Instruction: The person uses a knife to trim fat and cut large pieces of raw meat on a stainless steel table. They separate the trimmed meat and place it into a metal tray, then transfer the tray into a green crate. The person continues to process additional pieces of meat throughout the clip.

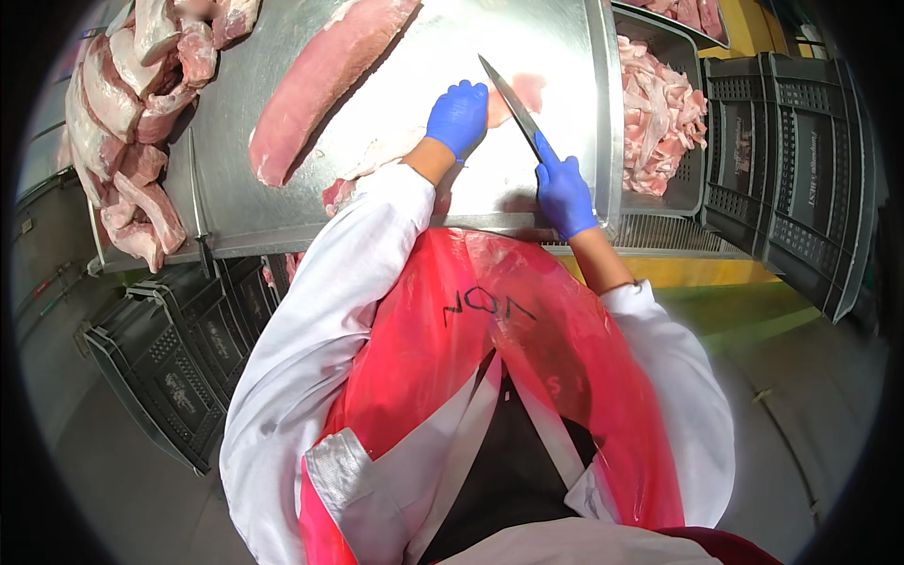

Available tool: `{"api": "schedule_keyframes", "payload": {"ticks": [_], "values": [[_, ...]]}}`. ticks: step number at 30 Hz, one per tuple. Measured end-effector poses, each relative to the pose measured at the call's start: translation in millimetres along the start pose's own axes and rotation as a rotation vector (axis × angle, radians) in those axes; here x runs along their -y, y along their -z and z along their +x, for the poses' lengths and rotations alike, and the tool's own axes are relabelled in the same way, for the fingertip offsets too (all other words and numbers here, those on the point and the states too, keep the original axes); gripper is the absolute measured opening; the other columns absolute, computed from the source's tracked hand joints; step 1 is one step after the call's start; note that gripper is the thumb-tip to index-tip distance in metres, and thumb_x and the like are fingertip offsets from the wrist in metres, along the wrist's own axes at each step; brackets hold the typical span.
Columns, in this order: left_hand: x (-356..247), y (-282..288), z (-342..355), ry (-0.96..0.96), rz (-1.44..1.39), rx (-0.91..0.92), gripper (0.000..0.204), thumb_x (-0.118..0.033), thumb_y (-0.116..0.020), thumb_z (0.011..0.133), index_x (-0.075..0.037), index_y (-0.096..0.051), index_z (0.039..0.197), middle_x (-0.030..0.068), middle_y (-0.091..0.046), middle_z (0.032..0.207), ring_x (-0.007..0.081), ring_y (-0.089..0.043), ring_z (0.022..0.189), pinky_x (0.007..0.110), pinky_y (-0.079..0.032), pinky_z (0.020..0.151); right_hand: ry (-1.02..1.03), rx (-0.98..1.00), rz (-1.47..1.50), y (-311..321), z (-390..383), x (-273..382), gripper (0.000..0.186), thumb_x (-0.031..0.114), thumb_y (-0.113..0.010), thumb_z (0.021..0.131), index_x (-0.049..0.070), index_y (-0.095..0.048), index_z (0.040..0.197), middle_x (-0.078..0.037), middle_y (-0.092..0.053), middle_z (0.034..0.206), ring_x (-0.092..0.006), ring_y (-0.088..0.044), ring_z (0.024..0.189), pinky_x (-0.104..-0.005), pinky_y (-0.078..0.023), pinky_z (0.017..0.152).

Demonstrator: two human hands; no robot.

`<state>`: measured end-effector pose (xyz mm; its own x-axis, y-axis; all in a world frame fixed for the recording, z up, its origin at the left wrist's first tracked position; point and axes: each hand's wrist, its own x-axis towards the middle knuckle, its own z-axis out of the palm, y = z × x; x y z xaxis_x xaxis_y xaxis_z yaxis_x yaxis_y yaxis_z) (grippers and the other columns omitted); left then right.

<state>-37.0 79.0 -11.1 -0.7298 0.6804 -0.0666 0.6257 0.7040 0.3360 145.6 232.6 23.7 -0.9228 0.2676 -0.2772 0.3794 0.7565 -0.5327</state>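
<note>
My right hand grips a knife; my left hand presses a small meat piece on the steel table.

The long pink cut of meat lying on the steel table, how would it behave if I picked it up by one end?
The long cut of meat would probably sag rather than stay straight: it is raw, boneless-looking and lies flat on the steel table. It looks thick and solid, so likely heavy for its size. Its surface seems moist, so it may slip, even in gloves like those on the left hand.
</note>
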Motion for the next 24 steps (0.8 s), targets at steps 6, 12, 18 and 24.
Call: {"api": "schedule_keyframes", "payload": {"ticks": [6, 12, 18, 24], "values": [[0, -16, 1, -0.036, -0.013, 0.039, 0.015, -0.013, -0.054, 0.089, -0.001, -0.061, 0.096, 0.0228, -0.064, 0.092, 0.0379, -0.068, 0.083, 0.048, -0.056, 0.074, 0.024, -0.103, -0.043, -19, 84, 18, 0.053, 0.023, -0.048, 0.100, 0.026, -0.040, 0.152, -0.032, -0.057, 0.108, -0.0470, -0.062, 0.096, -0.0520, -0.052, 0.087], [10, 0, 11, 0.047, 0.000, 0.026, 0.018, -0.017, -0.053, 0.092, -0.004, -0.062, 0.099, 0.0214, -0.066, 0.093, 0.0380, -0.068, 0.085, 0.049, -0.056, 0.075, 0.139, -0.165, -0.141, -25, 153, 30, 0.051, 0.025, -0.047, 0.100, 0.027, -0.041, 0.151, -0.029, -0.056, 0.111, -0.0432, -0.064, 0.096, -0.0499, -0.052, 0.087], [68, 9, 24, 0.203, 0.054, -0.017, 0.023, -0.022, -0.049, 0.096, -0.005, -0.063, 0.102, 0.0233, -0.068, 0.095, 0.0395, -0.069, 0.086, 0.049, -0.055, 0.077, 0.101, -0.115, -0.144, -7, 107, 1, 0.055, 0.022, -0.049, 0.100, 0.027, -0.037, 0.153, -0.030, -0.056, 0.108, -0.0440, -0.063, 0.094, -0.0513, -0.053, 0.084], [91, 19, 28, 0.252, 0.096, -0.047, 0.018, -0.014, -0.057, 0.089, -0.004, -0.067, 0.099, 0.0230, -0.070, 0.093, 0.0384, -0.071, 0.088, 0.048, -0.056, 0.077, -0.028, -0.077, -0.217, 11, 30, -29, 0.058, 0.021, -0.051, 0.099, 0.027, -0.034, 0.155, -0.032, -0.056, 0.104, -0.0478, -0.063, 0.090, -0.0533, -0.052, 0.083]]}}
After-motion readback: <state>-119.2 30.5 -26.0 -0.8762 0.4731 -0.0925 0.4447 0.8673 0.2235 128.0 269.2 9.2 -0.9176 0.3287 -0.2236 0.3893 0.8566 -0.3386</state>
